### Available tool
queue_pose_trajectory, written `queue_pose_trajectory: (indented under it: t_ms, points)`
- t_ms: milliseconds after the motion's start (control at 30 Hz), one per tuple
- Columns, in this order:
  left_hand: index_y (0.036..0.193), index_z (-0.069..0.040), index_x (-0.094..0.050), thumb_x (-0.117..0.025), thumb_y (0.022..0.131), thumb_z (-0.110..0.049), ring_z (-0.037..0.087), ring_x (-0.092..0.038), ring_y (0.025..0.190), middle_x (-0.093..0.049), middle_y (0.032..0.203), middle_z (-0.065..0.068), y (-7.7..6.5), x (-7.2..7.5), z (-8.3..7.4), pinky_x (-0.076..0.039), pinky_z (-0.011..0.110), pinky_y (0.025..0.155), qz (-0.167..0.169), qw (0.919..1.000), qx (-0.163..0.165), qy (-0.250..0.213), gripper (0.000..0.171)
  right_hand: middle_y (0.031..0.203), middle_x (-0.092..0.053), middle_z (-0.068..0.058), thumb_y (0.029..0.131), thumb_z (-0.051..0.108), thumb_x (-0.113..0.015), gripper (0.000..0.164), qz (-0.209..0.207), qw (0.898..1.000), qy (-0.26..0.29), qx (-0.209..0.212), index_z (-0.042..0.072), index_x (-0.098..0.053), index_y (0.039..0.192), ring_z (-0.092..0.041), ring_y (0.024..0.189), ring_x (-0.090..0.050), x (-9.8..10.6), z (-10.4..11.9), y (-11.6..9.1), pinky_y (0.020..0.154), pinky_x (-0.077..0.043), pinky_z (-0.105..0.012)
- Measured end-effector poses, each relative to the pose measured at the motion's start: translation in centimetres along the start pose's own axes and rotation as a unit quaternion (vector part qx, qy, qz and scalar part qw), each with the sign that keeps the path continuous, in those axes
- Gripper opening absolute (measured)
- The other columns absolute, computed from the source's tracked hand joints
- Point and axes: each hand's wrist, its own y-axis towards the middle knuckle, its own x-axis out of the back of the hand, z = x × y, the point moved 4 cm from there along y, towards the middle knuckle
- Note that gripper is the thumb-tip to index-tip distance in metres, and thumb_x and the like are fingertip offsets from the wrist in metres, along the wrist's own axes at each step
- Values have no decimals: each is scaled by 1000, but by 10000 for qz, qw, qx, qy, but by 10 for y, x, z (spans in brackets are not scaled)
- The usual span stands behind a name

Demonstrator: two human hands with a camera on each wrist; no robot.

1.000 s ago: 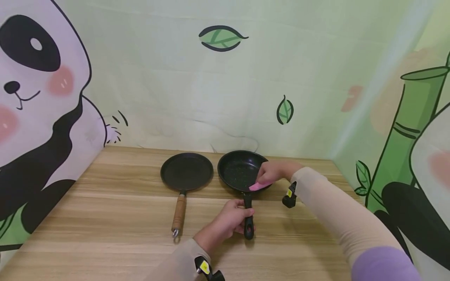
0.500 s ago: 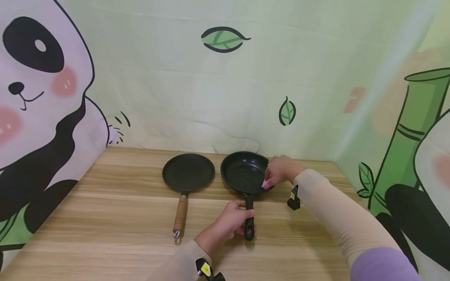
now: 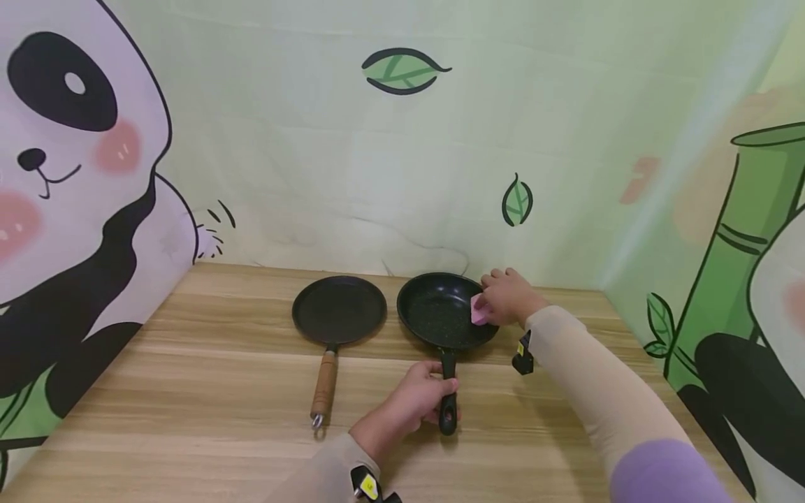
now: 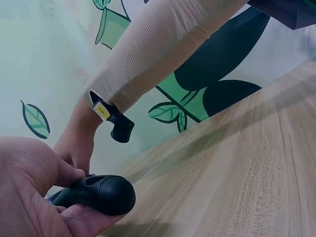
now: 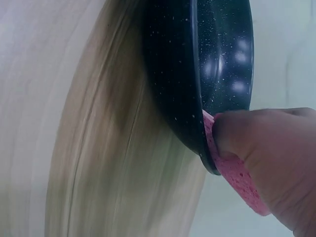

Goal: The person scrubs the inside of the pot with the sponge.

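A black speckled frying pan [image 3: 430, 314] sits toward the back of the table. My left hand [image 3: 415, 395] grips its black handle [image 3: 448, 418], thumb on top and fingers beneath, as the left wrist view also shows. At the pan's right side, my right hand [image 3: 509, 297] holds a pink sponge [image 3: 478, 311] against the inner wall. In the right wrist view the sponge [image 5: 242, 185] juts out past the rim, with the thumb pressed on it. Part of the sponge is hidden behind the right hand.
Left of the frying pan lies a flat black pan [image 3: 339, 309] with a wooden handle [image 3: 324, 384] pointing toward me. Behind the wooden table [image 3: 207, 391] hangs a green printed backdrop [image 3: 302, 154]; it also runs along both sides.
With the sponge, my right hand has gone from the pan's front right part outward and then back along the right wall. My left hand has kept its hold on the handle.
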Motion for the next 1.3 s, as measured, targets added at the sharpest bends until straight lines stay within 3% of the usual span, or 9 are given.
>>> queue_pose_trajectory:
  t_ms: [300, 500, 667, 933, 1100, 1300]
  points:
    - [120, -1, -55, -60, 102, -10, 31, -73, 70, -61, 81, 13, -1, -6, 8, -63, 47, 62, 236, 9995, 195, 59, 21, 112, -61, -9, 87, 30, -80, 33, -241, 9993, -268, -128, 25, -76, 120, -30, 106, -50, -13, -2, 5, 93, -45, -48]
    - [116, -3, -53, -60, 101, -10, 33, -74, 71, -63, 82, 16, -3, -10, 11, -63, 48, 63, 262, 9994, 232, -64, 19, 119, -62, -10, 88, 28, -78, 34, -476, 9981, -370, -146, 25, -75, 121, -32, 113, -52, -18, -2, 5, 100, -46, -52]
    - [114, -3, -52, -62, 100, -9, 36, -74, 73, -67, 80, 18, -3, -11, 9, -63, 48, 63, 219, 9993, 243, -166, 19, 114, -61, -9, 86, 30, -78, 33, -428, 9984, -377, -32, 24, -76, 118, -31, 108, -52, -16, -5, 3, 94, -46, -49]
    - [114, -1, -54, -62, 99, -8, 39, -74, 76, -66, 78, 17, 0, -7, 5, -63, 50, 63, 215, 9995, 155, -177, 19, 102, -63, -4, 84, 49, -76, 31, 335, 9992, -207, 78, 24, -82, 101, -26, 95, -51, 2, 2, -11, 86, -47, -45]
    - [115, 0, -56, -63, 99, -9, 40, -74, 78, -65, 81, 16, 1, -1, 4, -63, 51, 64, 171, 9997, 125, -135, 19, 94, -69, 1, 85, 54, -73, 34, 1105, 9926, 481, -157, 22, -81, 88, -23, 89, -56, 17, 15, -17, 83, -51, -43]
    - [114, 0, -55, -61, 100, -9, 42, -73, 80, -65, 81, 17, 3, 1, 4, -63, 50, 64, 122, 9998, 95, -134, 18, 88, -72, 3, 88, 52, -69, 35, 1503, 9845, 870, -228, 19, -82, 91, -16, 78, -63, 26, 26, -20, 79, -57, -39]
